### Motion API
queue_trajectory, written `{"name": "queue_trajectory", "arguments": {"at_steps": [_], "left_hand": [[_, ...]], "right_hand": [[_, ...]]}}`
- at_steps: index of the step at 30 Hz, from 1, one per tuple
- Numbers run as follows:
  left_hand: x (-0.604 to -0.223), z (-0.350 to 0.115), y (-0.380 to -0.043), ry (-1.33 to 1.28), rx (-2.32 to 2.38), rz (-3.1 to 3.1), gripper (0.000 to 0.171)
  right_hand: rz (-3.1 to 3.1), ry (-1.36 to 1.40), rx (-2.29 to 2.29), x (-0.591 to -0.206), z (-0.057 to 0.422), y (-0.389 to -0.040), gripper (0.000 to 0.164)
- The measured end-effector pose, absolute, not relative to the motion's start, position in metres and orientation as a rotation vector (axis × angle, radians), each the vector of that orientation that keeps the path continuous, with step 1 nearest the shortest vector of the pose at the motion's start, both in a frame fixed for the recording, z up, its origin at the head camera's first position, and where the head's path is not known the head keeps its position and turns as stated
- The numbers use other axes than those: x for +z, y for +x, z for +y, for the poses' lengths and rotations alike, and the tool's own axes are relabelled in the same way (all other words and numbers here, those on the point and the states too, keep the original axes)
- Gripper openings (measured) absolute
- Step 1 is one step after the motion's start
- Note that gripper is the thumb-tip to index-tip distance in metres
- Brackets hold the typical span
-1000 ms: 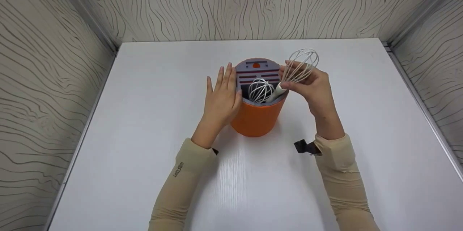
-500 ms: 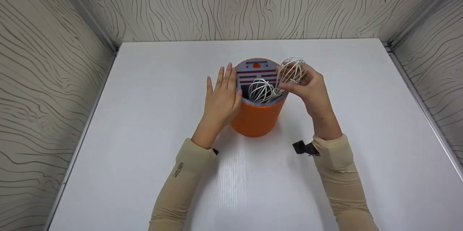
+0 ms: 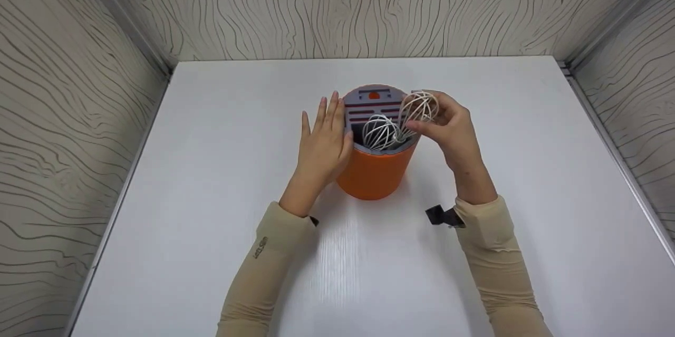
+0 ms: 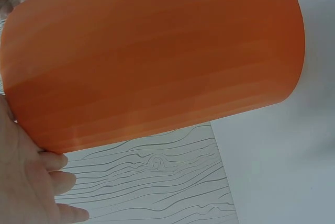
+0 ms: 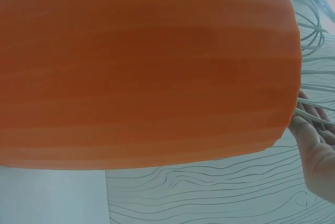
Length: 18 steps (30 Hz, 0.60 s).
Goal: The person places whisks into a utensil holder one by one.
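An orange round utensil holder (image 3: 373, 174) with a grey slotted top stands upright on the table. My left hand (image 3: 322, 150) rests on its left side with straight fingers, also seen in the left wrist view beside the orange wall (image 4: 157, 56). A white whisk (image 3: 381, 132) sits in the holder's front opening, wire loops upward. My right hand (image 3: 448, 121) pinches a second whisk (image 3: 420, 107) by its wires at the holder's right rim; the handle is down inside, hidden. In the right wrist view the thumb and fingers of the right hand (image 5: 318, 156) are around the wires.
The white table (image 3: 211, 179) surrounds the holder on all sides. Behind it rises a wood-grain patterned wall (image 3: 337, 10), with similar panels at left and right. A small black wrist mount (image 3: 443, 216) juts from the right sleeve.
My right hand has moved slightly left, and its whisk has sunk lower into the holder, the handle going out of sight. The left hand, the holder and the other whisk have stayed put.
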<state>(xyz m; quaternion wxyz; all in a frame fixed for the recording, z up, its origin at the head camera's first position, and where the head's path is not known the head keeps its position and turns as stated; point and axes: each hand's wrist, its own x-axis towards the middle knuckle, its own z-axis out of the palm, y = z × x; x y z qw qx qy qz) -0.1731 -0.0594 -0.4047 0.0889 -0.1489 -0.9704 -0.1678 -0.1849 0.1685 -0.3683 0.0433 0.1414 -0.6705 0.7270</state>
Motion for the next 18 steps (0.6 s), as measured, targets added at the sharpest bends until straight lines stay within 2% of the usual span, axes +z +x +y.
{"name": "queue_trajectory", "arguments": {"at_steps": [13, 18], "left_hand": [[-0.408, -0.061, -0.175, -0.457, -0.579, -2.856, 0.06], [-0.409, -0.07, -0.175, -0.453, -0.726, -2.798, 0.066]], "right_hand": [[-2.076, 0.447, 2.21, -0.371, 0.172, -0.185, 0.045], [-2.087, 0.413, 2.136, -0.374, 0.181, -0.19, 0.04]]}}
